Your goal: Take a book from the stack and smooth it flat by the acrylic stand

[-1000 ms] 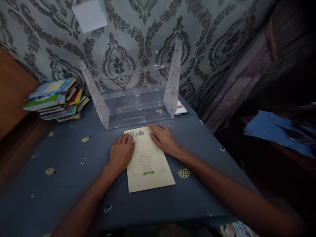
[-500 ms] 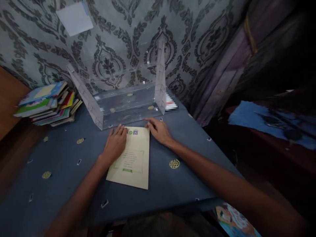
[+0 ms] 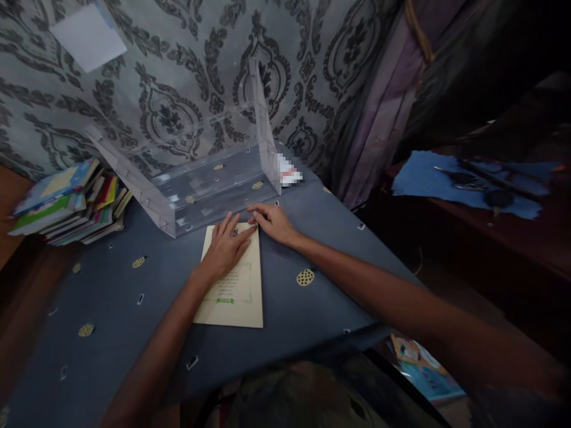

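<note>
A cream booklet (image 3: pixel 236 291) with green print lies flat on the blue patterned tablecloth (image 3: pixel 111 309). My left hand (image 3: pixel 225 249) rests on its upper half, fingers stretched out and flat. My right hand (image 3: pixel 273 221) lies at the booklet's top right corner, fingers spread, touching its edge. Just beyond both hands stands a clear acrylic rack (image 3: pixel 200 178), its front edge close to my fingertips.
A stack of colourful books (image 3: pixel 66 202) sits at the left against the patterned wall. A small red and white card (image 3: pixel 289 172) lies right of the rack. The table edge runs close on the right, with a dark shelf and blue cloth (image 3: pixel 464 184) beyond.
The booklet has turned to lie straighter and closer to the rack. My left hand slid further onto it, and my right hand moved off the page to its top right corner.
</note>
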Motion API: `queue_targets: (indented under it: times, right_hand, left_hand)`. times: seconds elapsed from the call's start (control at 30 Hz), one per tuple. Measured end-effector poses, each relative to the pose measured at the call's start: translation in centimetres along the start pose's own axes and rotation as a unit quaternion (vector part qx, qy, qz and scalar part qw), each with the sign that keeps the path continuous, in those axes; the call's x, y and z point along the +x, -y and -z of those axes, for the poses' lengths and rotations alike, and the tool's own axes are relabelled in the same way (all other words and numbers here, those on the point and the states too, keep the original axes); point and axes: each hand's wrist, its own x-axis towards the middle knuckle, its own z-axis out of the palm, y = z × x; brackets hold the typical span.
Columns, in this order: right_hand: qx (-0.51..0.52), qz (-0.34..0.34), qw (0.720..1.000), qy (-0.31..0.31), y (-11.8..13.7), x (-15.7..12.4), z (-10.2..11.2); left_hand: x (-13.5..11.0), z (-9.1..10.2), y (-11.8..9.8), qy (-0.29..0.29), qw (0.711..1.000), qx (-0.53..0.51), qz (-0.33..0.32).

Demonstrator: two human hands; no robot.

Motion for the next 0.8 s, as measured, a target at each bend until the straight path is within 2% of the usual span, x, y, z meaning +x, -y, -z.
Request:
queue_targets:
  times: [0.43,0.7,0.8]
  right_hand:
    - [-0.004,-0.008,1.0,-0.006,0.2,-0.2,-0.1]
    - [-0.01,-0.012,1.0,0.0,0.2,-0.1,0.0]
    - [-0.011,-0.011,1.0,0.004,0.3,-0.2,0.0]
  left_hand:
    - [-3.3,2.2,-1.8,0.087,0.995,0.002,-0.046]
    - [-7.5,3.7,-3.6,0.167,0.976,-0.006,-0.136]
    - [-8.6,3.9,-4.3,0.179,0.974,0.008,-0.142]
